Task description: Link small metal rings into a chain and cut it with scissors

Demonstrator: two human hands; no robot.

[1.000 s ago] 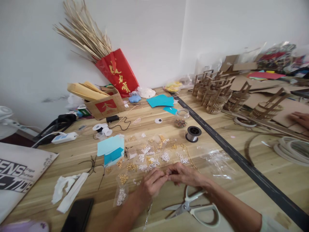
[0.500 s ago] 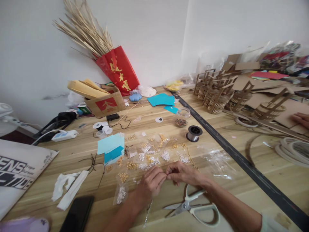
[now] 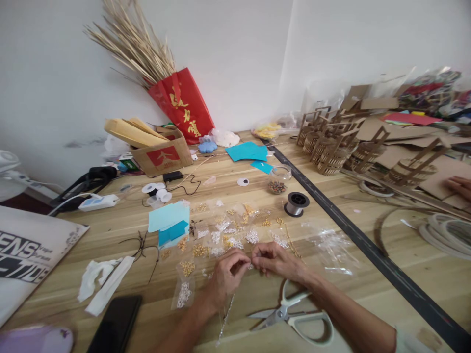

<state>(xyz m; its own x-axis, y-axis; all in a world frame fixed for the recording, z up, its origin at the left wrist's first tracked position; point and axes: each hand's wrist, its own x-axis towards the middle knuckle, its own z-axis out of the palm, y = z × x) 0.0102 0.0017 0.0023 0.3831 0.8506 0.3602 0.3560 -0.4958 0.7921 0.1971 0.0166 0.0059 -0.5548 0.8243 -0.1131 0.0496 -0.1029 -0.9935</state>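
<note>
My left hand (image 3: 228, 275) is closed, thumb and forefinger pinched. A thin silver chain (image 3: 225, 321) trails down from beneath it toward the front of the table. Close beside it, my right hand (image 3: 274, 260) is pinched too, its fingertips almost meeting the left ones. A tiny shiny piece (image 3: 250, 266) shows at the fingertips, too small to make out. Scissors (image 3: 283, 313) with pale handles lie spread below my right wrist. Just beyond the hands are small clear bags of silver findings (image 3: 251, 237) and gold findings (image 3: 200, 251).
A wire spool (image 3: 296, 204) and a jar of beads (image 3: 277, 186) stand behind the hands. Clear plastic bags (image 3: 336, 247) lie to the right, a phone (image 3: 116, 323) at front left. Small wooden baskets (image 3: 331, 157) line the back right. Another person's hand (image 3: 459, 187) shows at the right edge.
My left hand has turned slightly, so a gap between thumb and forefinger shows. The fingertips have parted a little, exposing the tiny shiny piece. More of the chain is visible.
</note>
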